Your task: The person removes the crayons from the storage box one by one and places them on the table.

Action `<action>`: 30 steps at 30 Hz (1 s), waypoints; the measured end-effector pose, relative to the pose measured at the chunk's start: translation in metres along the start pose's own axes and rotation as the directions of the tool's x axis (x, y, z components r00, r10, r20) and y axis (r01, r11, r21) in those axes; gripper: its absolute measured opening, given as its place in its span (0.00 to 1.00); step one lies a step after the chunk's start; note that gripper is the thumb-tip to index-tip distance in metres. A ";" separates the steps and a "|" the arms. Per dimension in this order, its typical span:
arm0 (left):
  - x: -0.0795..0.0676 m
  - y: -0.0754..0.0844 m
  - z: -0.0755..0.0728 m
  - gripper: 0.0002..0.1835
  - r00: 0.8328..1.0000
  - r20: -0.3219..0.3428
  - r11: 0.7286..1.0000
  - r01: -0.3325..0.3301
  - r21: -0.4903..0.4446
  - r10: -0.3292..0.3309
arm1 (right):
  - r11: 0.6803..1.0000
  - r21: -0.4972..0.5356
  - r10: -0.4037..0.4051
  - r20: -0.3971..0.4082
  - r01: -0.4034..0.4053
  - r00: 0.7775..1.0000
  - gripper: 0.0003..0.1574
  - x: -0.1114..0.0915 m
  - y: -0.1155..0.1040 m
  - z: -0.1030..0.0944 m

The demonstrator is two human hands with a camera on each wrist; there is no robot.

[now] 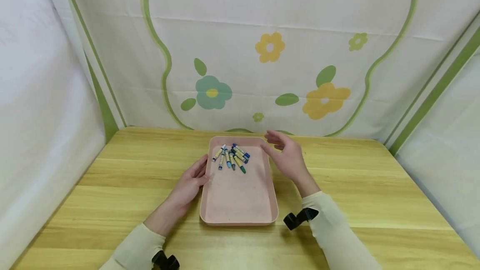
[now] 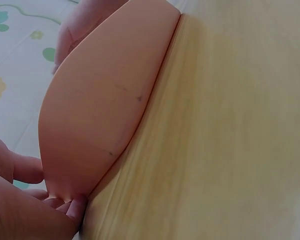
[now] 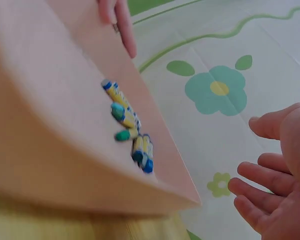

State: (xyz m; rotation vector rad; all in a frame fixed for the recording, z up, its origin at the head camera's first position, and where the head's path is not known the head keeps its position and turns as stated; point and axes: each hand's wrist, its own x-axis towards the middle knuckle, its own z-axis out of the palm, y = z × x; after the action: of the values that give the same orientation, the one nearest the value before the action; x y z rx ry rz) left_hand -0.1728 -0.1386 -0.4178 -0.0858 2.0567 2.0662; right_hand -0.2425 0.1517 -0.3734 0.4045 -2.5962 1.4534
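A shallow pink tray (image 1: 240,203) stands on the wooden table. In its far part lies a loose cluster of several crayons (image 1: 232,157) with yellow and blue wrappers and blue or green tips. My left hand (image 1: 193,180) grips the tray's left side, thumb over the rim and fingers along the outer wall; the left wrist view shows those fingertips (image 2: 77,207) low on the wall. Beside the far right corner is my right hand (image 1: 286,155), fingers relaxed and spread. The right wrist view shows this hand (image 3: 285,185) apart from the tray and holding nothing.
Wooden tabletop (image 1: 356,203) surrounds the tray on all sides. A white cloth backdrop (image 1: 232,53) printed with flowers and green bands hangs behind the table's far edge. White cloth sides (image 1: 45,116) rise at left and right. Each sleeve carries a black wrist camera (image 1: 300,218).
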 end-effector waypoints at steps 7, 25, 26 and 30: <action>0.001 0.000 -0.001 0.36 1.000 0.002 1.000 0.000 0.000 0.000 | 0.983 0.167 0.077 -0.001 -0.076 0.997 0.30 0.012 -0.007 0.015; -0.001 0.001 -0.001 0.37 1.000 0.009 1.000 0.008 -0.003 -0.008 | 0.922 0.330 0.210 0.009 -0.201 0.978 0.24 0.025 -0.028 0.046; -0.001 0.001 -0.001 0.36 1.000 0.008 1.000 0.007 -0.004 -0.007 | 0.921 0.332 0.214 0.010 -0.205 0.977 0.24 0.025 -0.028 0.047; -0.001 0.001 0.000 0.36 1.000 0.002 1.000 0.004 -0.005 -0.004 | 0.917 0.329 0.238 0.010 -0.228 0.971 0.22 0.028 -0.030 0.050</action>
State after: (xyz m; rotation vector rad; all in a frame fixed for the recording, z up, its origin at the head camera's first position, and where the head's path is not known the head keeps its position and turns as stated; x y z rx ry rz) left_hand -0.1720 -0.1390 -0.4165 -0.0879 2.0488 2.0682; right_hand -0.2594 0.0894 -0.3685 0.1041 -2.4450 1.9655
